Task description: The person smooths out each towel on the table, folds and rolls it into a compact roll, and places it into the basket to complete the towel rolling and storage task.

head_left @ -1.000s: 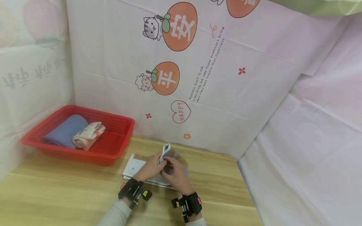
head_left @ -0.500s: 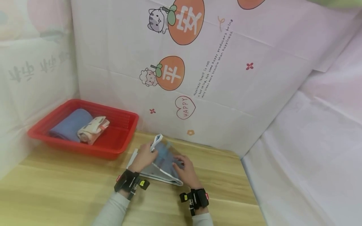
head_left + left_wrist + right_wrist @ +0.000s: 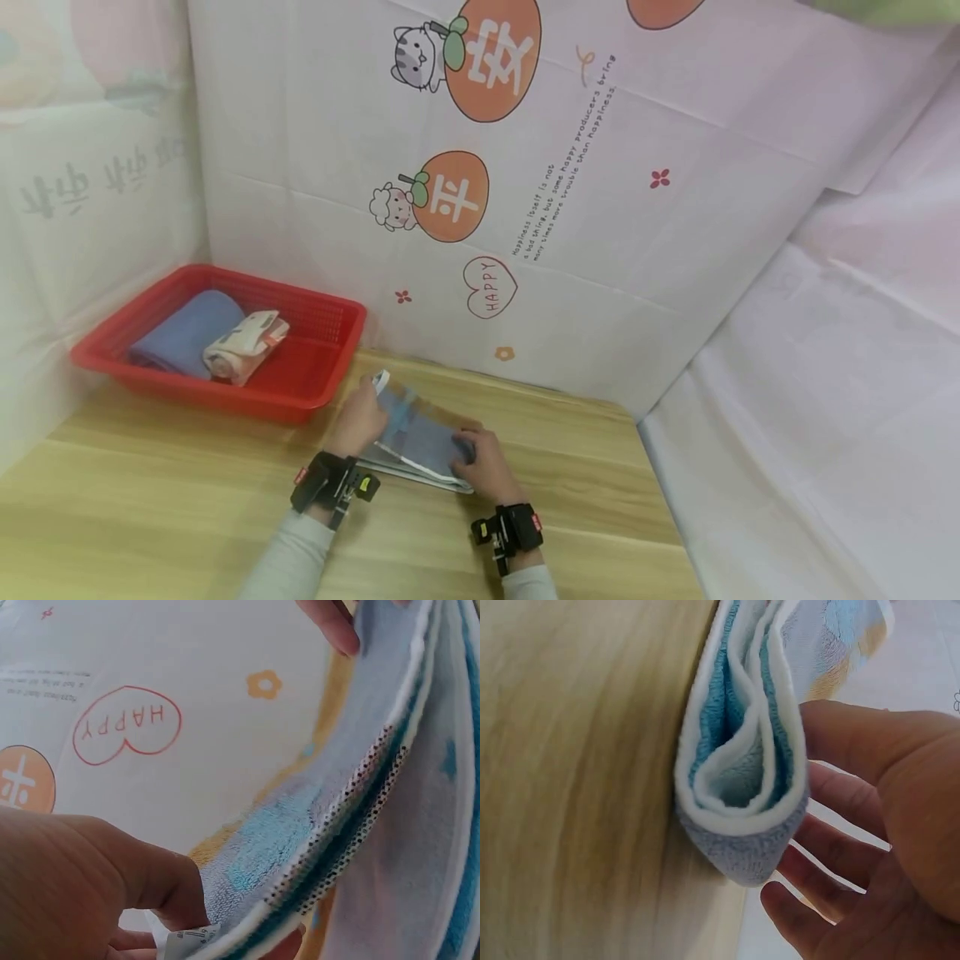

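A folded towel [image 3: 423, 433], grey-blue with light blue patches, a tan band and white edging, lies on the wooden table. At its left end, my left hand [image 3: 358, 423] pinches the raised upper layer between thumb and fingers. A small white label [image 3: 187, 943] shows by that thumb. My right hand [image 3: 486, 463] rests at the towel's right end, fingers spread and loosely bent. In the right wrist view, its thumb [image 3: 847, 735] touches the upper side near the rounded fold. Several stacked layers [image 3: 735, 780] are visible there, edge-on.
A red plastic basket [image 3: 330, 367] stands at the back left. Inside are a rolled blue cloth [image 3: 191, 329] and a smaller rolled cream cloth [image 3: 247, 346]. Printed white sheeting [image 3: 600, 317] hangs behind the wooden table [image 3: 187, 500] and along both sides.
My left hand has moved left and lower with the pinched towel layer, spreading it out. My right hand has parted from the left and shifted to the towel's right end. The view has tilted slightly.
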Motion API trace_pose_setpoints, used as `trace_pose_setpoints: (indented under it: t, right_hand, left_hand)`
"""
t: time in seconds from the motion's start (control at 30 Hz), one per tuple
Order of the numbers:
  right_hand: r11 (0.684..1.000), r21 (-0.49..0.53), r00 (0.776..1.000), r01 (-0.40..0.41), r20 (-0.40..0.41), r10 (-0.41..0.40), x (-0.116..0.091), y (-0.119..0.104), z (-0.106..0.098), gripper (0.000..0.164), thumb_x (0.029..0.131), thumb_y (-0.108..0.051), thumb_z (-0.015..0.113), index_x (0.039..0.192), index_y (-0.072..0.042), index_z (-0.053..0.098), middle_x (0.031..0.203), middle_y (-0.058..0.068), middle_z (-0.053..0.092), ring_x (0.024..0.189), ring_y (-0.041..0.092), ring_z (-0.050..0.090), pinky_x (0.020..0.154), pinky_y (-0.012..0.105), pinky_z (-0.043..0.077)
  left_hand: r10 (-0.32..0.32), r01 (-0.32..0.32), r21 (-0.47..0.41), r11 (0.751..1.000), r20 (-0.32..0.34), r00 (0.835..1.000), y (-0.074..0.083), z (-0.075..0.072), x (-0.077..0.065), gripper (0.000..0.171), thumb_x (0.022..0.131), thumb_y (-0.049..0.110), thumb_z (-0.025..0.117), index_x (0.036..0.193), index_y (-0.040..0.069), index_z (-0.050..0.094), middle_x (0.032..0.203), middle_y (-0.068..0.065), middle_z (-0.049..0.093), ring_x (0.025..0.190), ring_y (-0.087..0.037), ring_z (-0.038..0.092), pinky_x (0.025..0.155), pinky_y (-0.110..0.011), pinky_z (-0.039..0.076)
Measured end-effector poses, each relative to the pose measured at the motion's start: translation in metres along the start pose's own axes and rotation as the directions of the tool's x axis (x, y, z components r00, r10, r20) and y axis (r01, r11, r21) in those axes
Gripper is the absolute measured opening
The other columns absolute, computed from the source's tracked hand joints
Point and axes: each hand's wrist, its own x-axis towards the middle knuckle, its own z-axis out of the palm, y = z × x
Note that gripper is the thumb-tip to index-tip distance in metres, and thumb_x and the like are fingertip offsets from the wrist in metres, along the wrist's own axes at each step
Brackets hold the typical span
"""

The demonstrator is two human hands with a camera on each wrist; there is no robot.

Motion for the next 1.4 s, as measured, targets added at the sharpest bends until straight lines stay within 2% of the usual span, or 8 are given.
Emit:
trace_pose_setpoints:
  t: [0.37,0.67,0.87,1.03,1.13,1.23,1.33,1.4]
  right_hand:
    - [0.998,-0.035,0.999,-0.042,-0.01,0.042,-0.003,-0.003,-0.002,0.039,0.09,-0.011,0.075,0.125,0.003,0.067,0.144,0.027,0.051,0.135,0.048,0.045,0.109,0.059,0.04]
    - [0.999,-0.049,0.998,0.008,0.06,-0.005,0.0,-0.001,0.003,0.031,0.094,-0.009,0.07,0.124,-0.001,0.069,0.142,0.019,0.058,0.134,0.041,0.05,0.111,0.055,0.039]
    - [0.997,-0.071,0.996,-0.017,0.084,0.023,-0.002,0.0,0.007,0.031,0.098,-0.014,0.065,0.126,-0.002,0.069,0.14,0.017,0.06,0.131,0.039,0.053,0.109,0.055,0.042]
    - [0.992,-0.121,0.999,0.02,0.033,-0.016,-0.002,0.0,0.012,0.027,0.097,-0.012,0.064,0.12,-0.001,0.073,0.132,0.02,0.065,0.123,0.039,0.06,0.104,0.053,0.047]
    - [0.988,-0.154,1.0,0.015,0.009,-0.014,-0.001,-0.003,0.013,0.026,0.097,-0.011,0.064,0.119,-0.001,0.074,0.129,0.021,0.065,0.12,0.039,0.061,0.103,0.052,0.049]
    - [0.981,-0.195,1.0,0.001,0.001,-0.001,-0.001,-0.007,0.012,0.026,0.097,-0.012,0.064,0.119,-0.002,0.074,0.127,0.02,0.064,0.117,0.038,0.062,0.1,0.05,0.051]
    - [0.967,-0.254,1.0,0.006,-0.01,-0.009,-0.002,-0.013,0.011,0.023,0.096,-0.011,0.066,0.116,-0.003,0.076,0.121,0.018,0.067,0.11,0.034,0.066,0.094,0.045,0.055]
    - [0.957,-0.289,1.0,-0.007,-0.018,0.002,-0.003,-0.017,0.009,0.021,0.095,-0.009,0.068,0.112,-0.004,0.078,0.115,0.015,0.072,0.1,0.028,0.07,0.083,0.04,0.058]
  left_hand:
    - [-0.13,0.123,0.259,0.958,0.011,0.991,-0.035,0.004,0.006,0.049,0.084,0.007,0.065,0.121,-0.017,0.046,0.107,-0.032,0.063,0.097,-0.049,0.063,0.083,-0.059,0.051]
    - [-0.129,0.114,0.265,0.958,0.039,0.991,-0.039,0.001,0.01,0.038,0.084,0.005,0.064,0.116,-0.013,0.054,0.104,-0.028,0.063,0.092,-0.045,0.065,0.08,-0.057,0.052]
    - [-0.021,0.051,0.308,0.95,-0.099,0.995,-0.027,0.009,-0.001,0.036,0.083,0.001,0.062,0.112,-0.02,0.053,0.104,-0.035,0.057,0.091,-0.05,0.063,0.08,-0.058,0.053]
    - [0.183,-0.098,0.37,0.924,-0.203,0.962,-0.009,0.017,-0.012,0.031,0.078,0.003,0.07,0.097,-0.02,0.059,0.103,-0.041,0.054,0.097,-0.055,0.057,0.084,-0.06,0.05]
    - [0.178,-0.124,0.376,0.918,-0.114,0.977,0.003,0.02,-0.016,0.023,0.082,0.01,0.074,0.09,-0.01,0.067,0.098,-0.035,0.062,0.09,-0.049,0.061,0.078,-0.056,0.052]
    - [0.071,-0.094,0.38,0.92,0.073,0.995,0.011,0.021,-0.018,0.014,0.086,0.012,0.07,0.08,-0.001,0.069,0.082,-0.02,0.069,0.073,-0.037,0.065,0.065,-0.049,0.054]
    - [0.007,-0.107,0.412,0.905,0.236,0.972,0.014,0.022,-0.019,0.015,0.084,0.015,0.071,0.079,0.001,0.069,0.086,-0.02,0.07,0.079,-0.037,0.067,0.07,-0.052,0.055]
    - [0.048,-0.171,0.408,0.897,0.294,0.955,0.006,0.027,-0.017,0.023,0.08,0.019,0.074,0.091,-0.002,0.072,0.103,-0.025,0.069,0.1,-0.043,0.064,0.087,-0.058,0.05]
